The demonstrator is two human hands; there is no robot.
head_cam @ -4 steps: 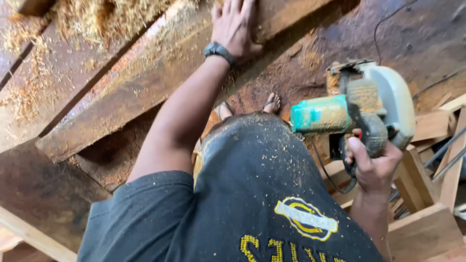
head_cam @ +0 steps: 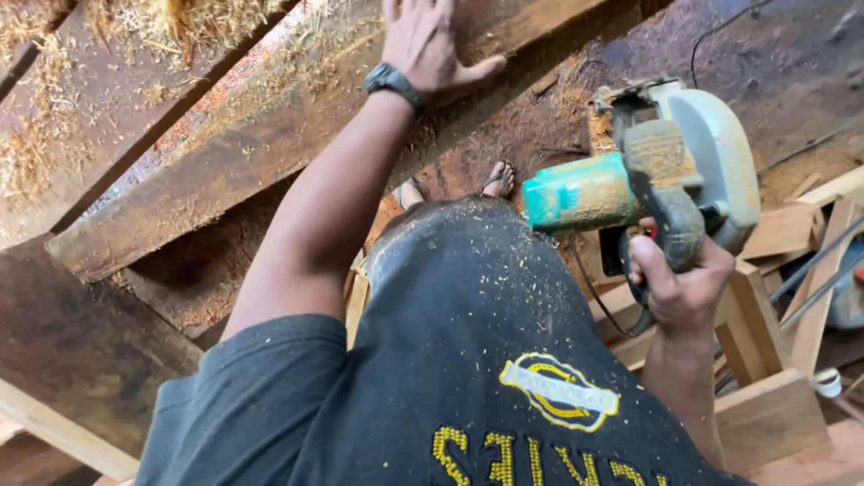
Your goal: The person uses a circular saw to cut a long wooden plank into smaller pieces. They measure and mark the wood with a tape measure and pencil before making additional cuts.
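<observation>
Barely anything shifts: left hand [head_cam: 430, 45] stays flat, open on the long rough reddish-brown wooden beam [head_cam: 270, 135]; right hand [head_cam: 681, 286] keeps gripping the dusty teal-and-grey circular saw [head_cam: 648, 175], lifted clear. Sawdust's everywhere, no cutting now.

The left arm reaches far forward and is almost straight. The left hand [head_cam: 430, 45] is flat with the palm down, fingers together and the thumb sticking out to the side. The right arm is bent and held close to the body. The right hand [head_cam: 677, 286] is curled tight in a fist-like grip, knuckles facing out.
</observation>
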